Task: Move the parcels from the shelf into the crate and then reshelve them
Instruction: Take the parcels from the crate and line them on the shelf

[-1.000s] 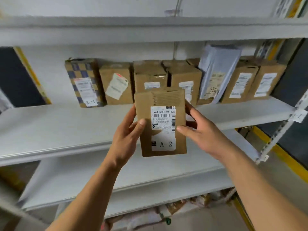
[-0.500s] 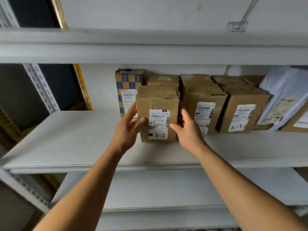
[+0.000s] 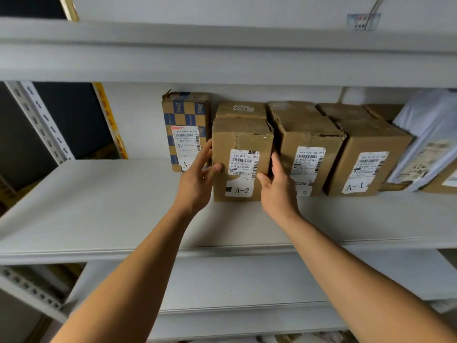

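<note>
Standing parcel: the brown box marked A-2 (image 3: 243,159) sits upright on the grey shelf (image 3: 99,206), its labelled face toward the camera and its long axis vertical.
Slot: it stands between the blue-and-tan chequered box (image 3: 184,129) on its left and another brown box (image 3: 308,154) on its right, in front of a further brown box (image 3: 241,109) whose top shows behind it.
Left hand: the left hand (image 3: 197,180) grips the parcel's left edge, thumb curled onto the front face, fingers reaching back along the side next to the chequered box.
Right hand: the right hand (image 3: 278,186) grips the right edge, thumb on the front face near the label, fingers slipped into the narrow gap beside the neighbouring brown box.
Key relation: the parcel lies straight ahead of both hands, and both are equally near, one on each flank; the row behind lies directly away from the person.
Depth: its front face looks roughly level with the neighbour on the right, though I cannot tell whether it touches the box behind.
Judged step: reshelving, probably the final seating of this parcel; any last push would go straight back.
Risk: fingers could get nipped in the tight side gaps, so they likely need to draw out forward.
Further right: a box marked A-1 (image 3: 366,162) and a pale plastic mailer (image 3: 425,134) lean in the same row.
Crate: not in view.
</note>
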### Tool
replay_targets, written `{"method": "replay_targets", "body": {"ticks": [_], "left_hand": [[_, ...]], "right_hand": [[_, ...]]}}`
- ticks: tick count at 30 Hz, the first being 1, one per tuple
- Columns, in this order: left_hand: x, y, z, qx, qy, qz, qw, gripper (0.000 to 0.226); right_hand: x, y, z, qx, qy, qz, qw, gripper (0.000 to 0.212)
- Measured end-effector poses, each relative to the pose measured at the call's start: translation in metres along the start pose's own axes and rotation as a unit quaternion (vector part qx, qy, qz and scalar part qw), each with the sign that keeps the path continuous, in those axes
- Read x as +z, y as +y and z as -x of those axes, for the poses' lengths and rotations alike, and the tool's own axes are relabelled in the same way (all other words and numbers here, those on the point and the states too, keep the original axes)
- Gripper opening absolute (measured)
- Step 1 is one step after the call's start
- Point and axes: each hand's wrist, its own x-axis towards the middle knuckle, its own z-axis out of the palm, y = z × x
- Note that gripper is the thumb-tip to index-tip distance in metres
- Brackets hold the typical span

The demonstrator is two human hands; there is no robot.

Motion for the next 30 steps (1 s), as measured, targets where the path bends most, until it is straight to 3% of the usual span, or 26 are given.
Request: {"method": "replay_targets", "body": {"ticks": [8,11,14,18,22,30], "left_hand": [[0.005,0.003,0.009,-0.012,0.03,-0.081,0.996,0.059],[0.008,0.009,0.028,-0.054,0.101,-0.095,0.989,0.052],[0.019,0.014,0.057,-0.04,0.137,-0.076,0.987,0.036],[0.062,0.024,0.098,-0.003,0.059,-0.047,0.997,0.023],[0.127,0.038,0.132,0.029,-0.057,-0.033,0.997,0.027],[0.319,0.062,0.224,0.032,-0.255,-0.099,0.961,0.032]], "right_hand": [[-0.016,-0.012,0.011,0.023,-0.061,-0.009,0.998,0.081],[-0.034,-0.015,0.033,0.033,-0.079,-0.028,0.996,0.07],[-0.058,-0.006,0.063,0.018,-0.054,-0.031,0.998,0.056],[-0.104,0.015,0.107,0.033,-0.01,-0.023,0.999,0.044],[-0.167,0.043,0.159,0.06,0.041,-0.001,0.997,0.041],[-0.324,0.153,0.303,0.208,0.143,0.037,0.967,0.041]]}}
